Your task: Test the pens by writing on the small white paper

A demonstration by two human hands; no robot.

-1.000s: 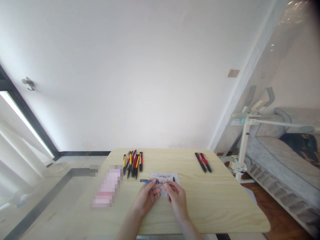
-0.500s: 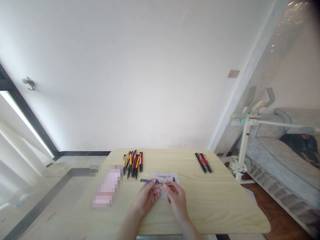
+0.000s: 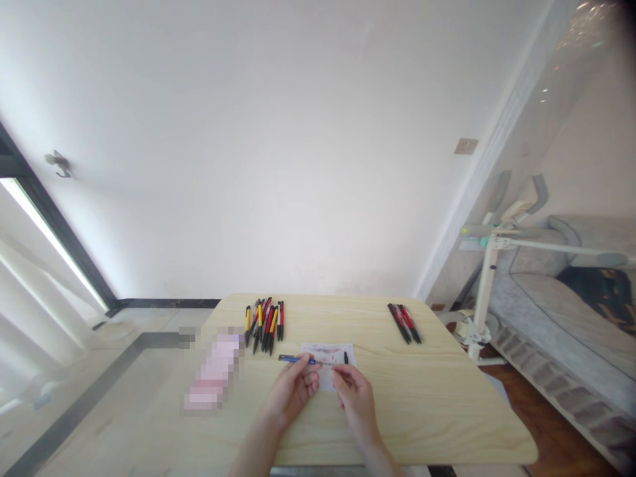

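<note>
My left hand (image 3: 297, 386) is closed around a blue pen (image 3: 288, 359) that lies crosswise, its dark end pointing left. Facing it, my right hand (image 3: 355, 392) pinches thumb and fingers together just off the pen's right end. A thin, small piece (image 3: 326, 364) shows in the gap between the hands; its kind is too small to make out. Under the hands lies a printed white sheet of paper (image 3: 325, 349), partly covered by my fingers. On its right side rests a short black piece (image 3: 346, 358), possibly a pen tip.
Several red, yellow and grey pens with black ends (image 3: 268, 328) lie in a bunch at the table's back left. More red and grey pens (image 3: 405, 324) are at the back right. A blurred pink patch (image 3: 213, 371) covers the left edge of the wooden table (image 3: 427, 411).
My right hand has drawn slightly to the right, widening the gap to the pen. My left hand with the blue pen stays almost still.
</note>
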